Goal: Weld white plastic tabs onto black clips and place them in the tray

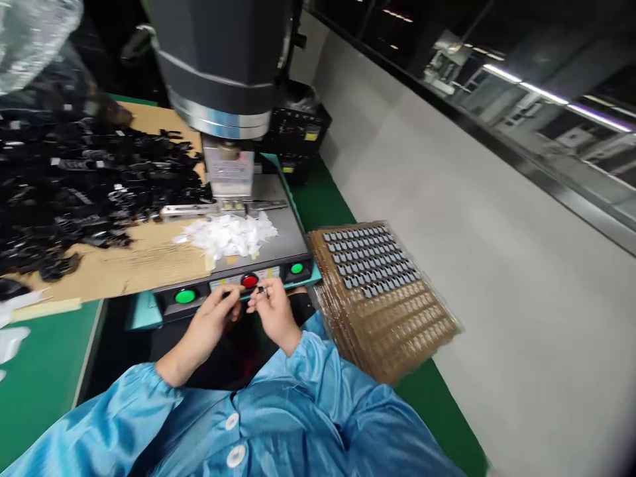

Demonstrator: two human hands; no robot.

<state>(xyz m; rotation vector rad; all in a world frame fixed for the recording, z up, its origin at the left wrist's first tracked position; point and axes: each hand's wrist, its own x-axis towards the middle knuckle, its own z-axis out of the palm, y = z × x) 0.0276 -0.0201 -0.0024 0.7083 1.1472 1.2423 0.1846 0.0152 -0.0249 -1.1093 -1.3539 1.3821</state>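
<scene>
Close in front of the machine's front panel, my right hand [274,313] pinches a small black part [261,290] between thumb and fingertips. My left hand [218,314] is a little to the left at the same height, its fingers curled together; what they hold, if anything, is hidden. Just behind my hands are a red button [249,281] and a green button [185,296], with a second green button [297,268] farther right. A heap of white film pieces [228,235] lies on the machine's base below the press head [218,66].
Loose black parts [99,179] are piled on the cardboard [149,265] at left. At right, a stack of clear trays [397,331] carries rows of grey parts [370,258] in its top tray. A pale wall [472,232] rises beyond the green tabletop [322,195].
</scene>
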